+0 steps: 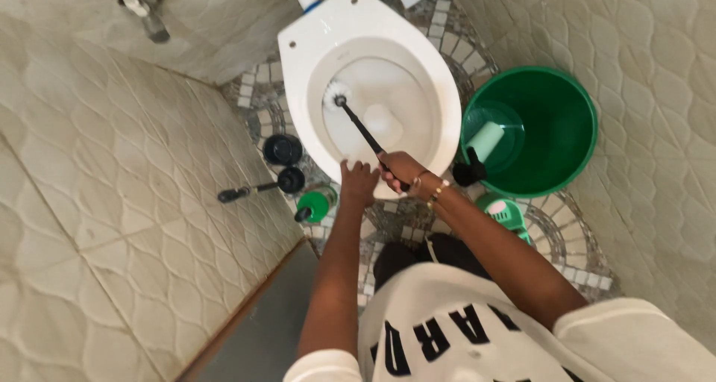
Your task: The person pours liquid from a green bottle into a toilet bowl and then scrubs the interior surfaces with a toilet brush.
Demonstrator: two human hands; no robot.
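A white toilet bowl [302,61] without a seat stands below me. My right hand [403,171] grips the black handle of a toilet brush [359,124], whose white bristle head presses against the inner left wall of the bowl. My left hand [359,182] rests on the bowl's front rim, fingers curled over it. I wear bracelets on the right wrist.
A green bucket [574,143] holding a pale green scoop stands right of the bowl. A black plunger [257,189], a black holder [283,149] and a green bottle [315,206] lie at the left. Tiled walls close in on both sides; a tap [142,1] juts out top left.
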